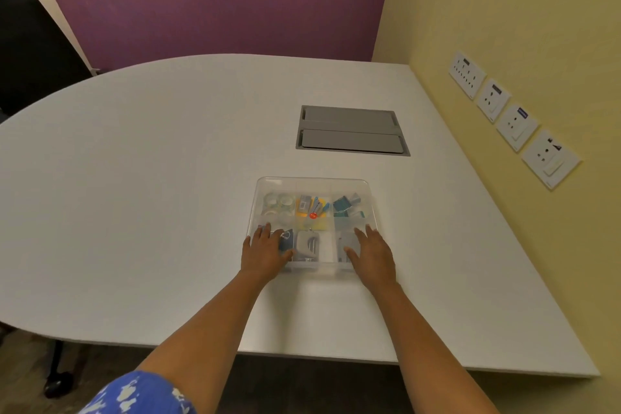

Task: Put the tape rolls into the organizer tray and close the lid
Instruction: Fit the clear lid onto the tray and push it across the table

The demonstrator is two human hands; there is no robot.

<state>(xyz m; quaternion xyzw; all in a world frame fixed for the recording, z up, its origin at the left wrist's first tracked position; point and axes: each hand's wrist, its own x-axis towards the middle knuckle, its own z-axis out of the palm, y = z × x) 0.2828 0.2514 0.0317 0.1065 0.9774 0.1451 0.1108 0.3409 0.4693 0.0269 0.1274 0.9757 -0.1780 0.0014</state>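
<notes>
A clear plastic organizer tray (314,182) sits on the white table with its transparent lid (349,185) lying flat over the compartments. Several clear tape rolls (278,203) lie in the far left compartment, seen through the lid. Other compartments hold small stationery in yellow, blue and white. My left hand (265,252) rests flat on the lid's near left corner, fingers spread. My right hand (371,254) lies flat on the near right corner in the same way. Neither hand holds anything.
A grey cable hatch (351,130) is set into the white table (151,178) just beyond the tray. A yellow wall with several socket plates (515,123) runs along the right edge. A purple wall stands behind. A dark chair base (57,380) shows at lower left.
</notes>
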